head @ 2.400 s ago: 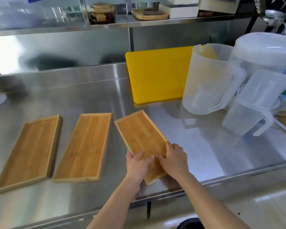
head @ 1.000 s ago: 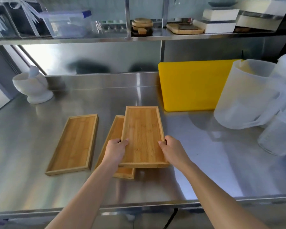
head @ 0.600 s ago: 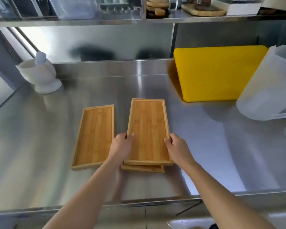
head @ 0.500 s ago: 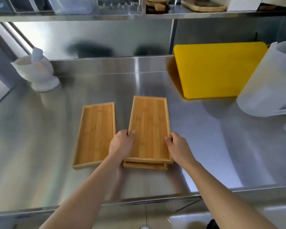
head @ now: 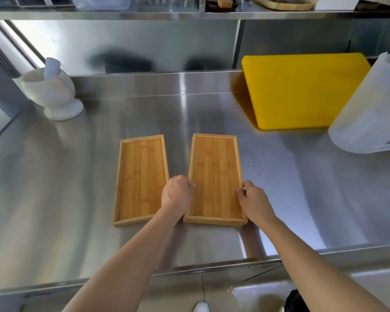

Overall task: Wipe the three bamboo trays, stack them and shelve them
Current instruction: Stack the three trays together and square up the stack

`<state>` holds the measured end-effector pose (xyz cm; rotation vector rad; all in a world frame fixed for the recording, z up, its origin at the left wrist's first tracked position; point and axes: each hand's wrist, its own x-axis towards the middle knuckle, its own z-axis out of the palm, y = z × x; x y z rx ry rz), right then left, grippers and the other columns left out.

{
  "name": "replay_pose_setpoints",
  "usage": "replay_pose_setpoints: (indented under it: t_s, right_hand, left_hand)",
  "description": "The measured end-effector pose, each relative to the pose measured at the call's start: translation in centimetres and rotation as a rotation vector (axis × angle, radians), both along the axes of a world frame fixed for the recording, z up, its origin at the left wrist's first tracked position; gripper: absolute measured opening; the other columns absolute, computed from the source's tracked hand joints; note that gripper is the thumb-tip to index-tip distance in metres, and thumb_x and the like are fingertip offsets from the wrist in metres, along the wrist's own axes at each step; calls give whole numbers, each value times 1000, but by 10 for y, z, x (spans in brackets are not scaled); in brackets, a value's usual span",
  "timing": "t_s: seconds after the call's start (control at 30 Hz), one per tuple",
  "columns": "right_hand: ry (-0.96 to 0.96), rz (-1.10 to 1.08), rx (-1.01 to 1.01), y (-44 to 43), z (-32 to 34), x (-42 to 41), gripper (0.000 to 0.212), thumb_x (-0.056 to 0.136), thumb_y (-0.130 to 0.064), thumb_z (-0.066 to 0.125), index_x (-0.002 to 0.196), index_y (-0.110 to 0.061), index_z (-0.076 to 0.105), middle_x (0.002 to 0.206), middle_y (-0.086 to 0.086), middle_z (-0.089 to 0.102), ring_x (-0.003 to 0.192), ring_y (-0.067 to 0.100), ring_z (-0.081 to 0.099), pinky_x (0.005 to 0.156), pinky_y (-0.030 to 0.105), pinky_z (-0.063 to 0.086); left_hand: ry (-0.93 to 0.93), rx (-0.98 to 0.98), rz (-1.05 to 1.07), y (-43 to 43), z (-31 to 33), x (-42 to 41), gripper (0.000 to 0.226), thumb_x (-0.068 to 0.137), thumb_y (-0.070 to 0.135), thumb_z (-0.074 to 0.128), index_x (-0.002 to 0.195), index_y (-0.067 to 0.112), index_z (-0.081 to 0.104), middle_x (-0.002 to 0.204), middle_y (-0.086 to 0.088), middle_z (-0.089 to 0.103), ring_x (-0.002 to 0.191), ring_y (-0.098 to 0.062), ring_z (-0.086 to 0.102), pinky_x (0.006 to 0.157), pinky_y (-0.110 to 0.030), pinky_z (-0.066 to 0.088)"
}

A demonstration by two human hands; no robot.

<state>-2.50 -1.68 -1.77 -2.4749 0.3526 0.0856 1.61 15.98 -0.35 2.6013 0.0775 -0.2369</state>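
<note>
A: Where are the trays?

B: A stack of two bamboo trays lies on the steel bench, just right of the single bamboo tray.

A: And the grip?

B: Left hand and right hand pinch the stack's long rims.

A: Handling?

B: Probably light, stiff and smooth; hold both long rims so the top tray cannot slide.

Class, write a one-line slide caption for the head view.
Both hands, left and right, square a two-tray stack beside the single bamboo tray.
</note>
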Motion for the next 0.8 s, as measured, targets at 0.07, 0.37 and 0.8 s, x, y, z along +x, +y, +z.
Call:
replay_pose_setpoints:
  t_s: [0.07, 0.37, 0.8]
  right_hand:
    - [15, -8, 16, 1, -1, -1, 27, 99, -22, 39, 106, -1, 53, 97, 16, 64, 76, 23, 58, 73, 35, 51]
    - [56, 115, 333, -15, -11, -27, 92, 69, -69, 54, 146, -30, 21, 148, -6, 33, 132, 16, 39, 107, 47, 39]
    - [80, 305, 152, -12, -22, -32, 118, 66, -53, 75, 146, -33, -9, 157, -5, 16, 140, 16, 24, 115, 45, 28]
  left_hand:
    - [4, 9, -26, 1, 0, -1, 27, 97, 25, 48, 99, 1, 60, 94, -13, 60, 75, -20, 52, 64, -29, 42]
    - [160, -428, -253, 31, -10, -35, 92, 74, 39, 75, 146, 20, 20, 139, 2, 37, 128, -13, 38, 111, -36, 32]
    - [165, -316, -168, 32, -25, -49, 94, 80, 26, 72, 150, 19, 10, 154, 0, 31, 140, -19, 30, 111, -30, 27]
